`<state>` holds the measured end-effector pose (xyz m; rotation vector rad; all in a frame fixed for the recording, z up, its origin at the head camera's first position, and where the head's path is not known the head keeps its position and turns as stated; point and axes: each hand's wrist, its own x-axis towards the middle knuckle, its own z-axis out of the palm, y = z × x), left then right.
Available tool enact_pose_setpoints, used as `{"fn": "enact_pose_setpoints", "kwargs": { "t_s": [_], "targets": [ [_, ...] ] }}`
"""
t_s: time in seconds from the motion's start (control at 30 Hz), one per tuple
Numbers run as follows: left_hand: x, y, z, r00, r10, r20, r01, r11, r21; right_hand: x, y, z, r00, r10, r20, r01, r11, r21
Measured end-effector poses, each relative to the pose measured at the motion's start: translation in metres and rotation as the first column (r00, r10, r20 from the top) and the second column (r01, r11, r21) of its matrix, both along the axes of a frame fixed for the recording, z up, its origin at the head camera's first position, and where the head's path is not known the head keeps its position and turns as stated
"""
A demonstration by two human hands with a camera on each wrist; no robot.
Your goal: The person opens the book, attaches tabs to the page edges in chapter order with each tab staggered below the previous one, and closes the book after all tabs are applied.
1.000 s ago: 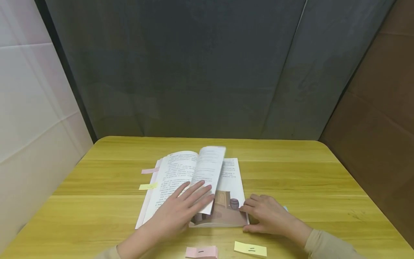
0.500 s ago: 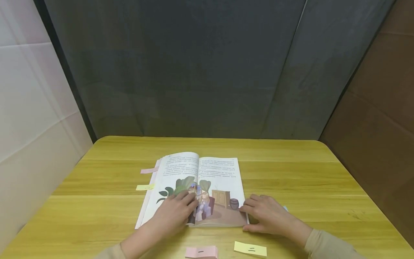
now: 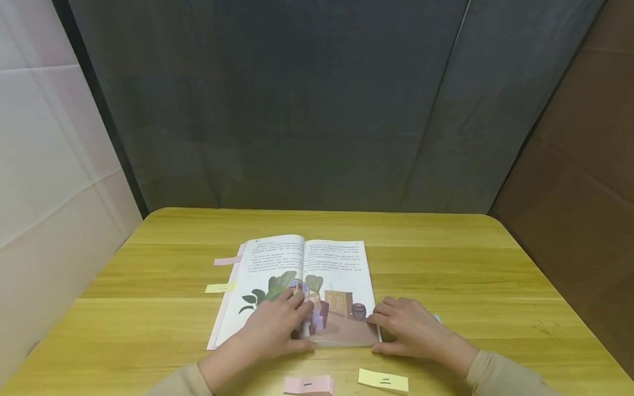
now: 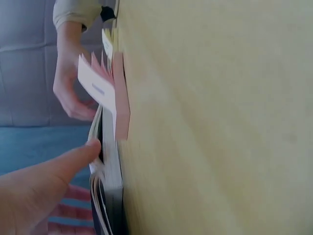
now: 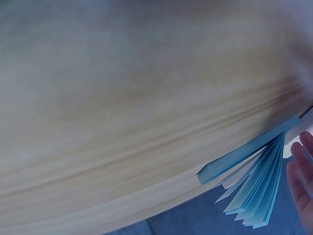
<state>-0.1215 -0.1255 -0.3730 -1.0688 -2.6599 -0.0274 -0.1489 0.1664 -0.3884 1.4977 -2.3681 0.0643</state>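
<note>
An open book (image 3: 342,256) lies on the wooden table, with a picture of a plant and a room across both pages. My left hand (image 3: 274,327) rests on the lower part of the fold, fingers on the picture and thumb at the bottom edge. At the lower right corner, my right hand (image 3: 408,328) touches the right page's edge with relaxed fingers. A pink tab (image 3: 227,261) and a yellow tab (image 3: 219,288) stick out from the book's left side. In the right wrist view, a blue sticky note pad (image 5: 259,176) fans out beside that hand's fingers (image 5: 299,178).
Nearer than the book lie a pink sticky note pad (image 3: 308,385) and a yellow sticky note pad (image 3: 383,381), each with pen strokes. The right hand mostly hides the blue pad in the head view. Dark cloth (image 3: 297,110) hangs behind the table's far edge.
A lifted leaf has gone over to the left and lies down, uncovering the whole picture. My left hand swept left with it, then moved slightly right onto the fold. The right hand stayed put.
</note>
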Motion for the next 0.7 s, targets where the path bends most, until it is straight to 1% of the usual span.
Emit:
{"fn": "enact_pose_setpoints", "kwargs": {
  "t_s": [0.13,0.23,0.27,0.33,0.47,0.57,0.63,0.7],
  "targets": [
    [-0.002,-0.006,0.003,0.999,0.0,0.045,-0.002,0.999,0.049,0.0,0.0,0.0,1.0,0.002,-0.004,-0.002,1.0,-0.009],
    [-0.001,-0.009,0.004,0.999,-0.004,0.038,0.002,0.999,0.052,0.001,-0.001,-0.001,1.0,0.006,-0.012,-0.007,1.0,-0.021],
    [0.0,-0.009,0.004,1.0,-0.011,0.023,0.01,0.998,0.056,0.001,-0.001,-0.001,1.0,0.01,-0.018,-0.01,1.0,-0.024],
    [0.003,-0.009,0.004,0.999,-0.037,-0.033,0.039,0.997,0.059,0.0,-0.001,-0.002,1.0,0.015,-0.027,-0.016,0.999,-0.03],
    [0.006,-0.007,0.006,0.986,-0.089,-0.144,0.098,0.994,0.056,0.0,-0.001,-0.001,1.0,0.011,-0.023,-0.011,1.0,-0.026],
    [0.008,-0.006,0.011,0.98,-0.113,-0.163,0.115,0.993,0.006,0.0,0.0,-0.001,1.0,0.0,-0.007,0.0,1.0,-0.018],
    [0.008,-0.006,0.013,0.98,-0.112,-0.163,0.107,0.994,-0.037,0.0,0.0,-0.001,1.0,-0.003,-0.003,0.003,1.0,-0.018],
    [0.008,-0.006,0.015,0.981,-0.097,-0.169,0.085,0.993,-0.081,0.0,0.0,-0.001,1.0,-0.003,0.001,0.003,1.0,-0.018]
  ]
}}
